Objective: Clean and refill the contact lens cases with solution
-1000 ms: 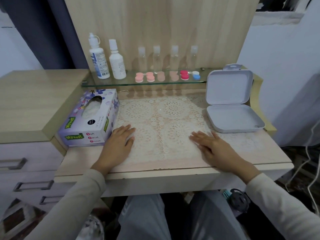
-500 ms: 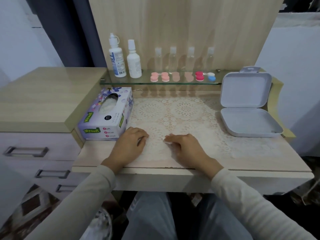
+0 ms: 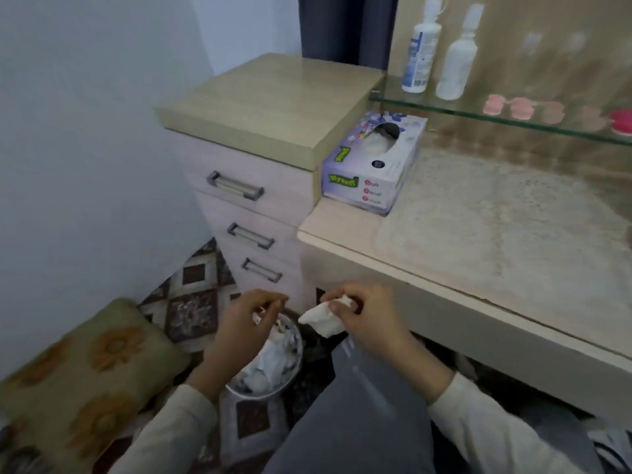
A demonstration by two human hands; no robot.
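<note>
Pinching over the bin (image 3: 264, 395): right hand (image 3: 367, 319) a crumpled tissue (image 3: 321, 320), tip leftward; left hand (image 3: 239, 325) a white scrap (image 3: 256, 318).

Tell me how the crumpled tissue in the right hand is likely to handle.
The tissue is probably floppy: it sags in folds below the right hand that pinches it. It looks very light, so it would likely drift rather than drop straight toward the bin. Crumpled and soft, it seems unlikely to roll or break.

Left sleeve (image 3: 164, 432): yours is long, cream, plain.
Right sleeve (image 3: 478, 415): the same cream.
Trousers (image 3: 359, 422): you wear grey-blue.
</note>
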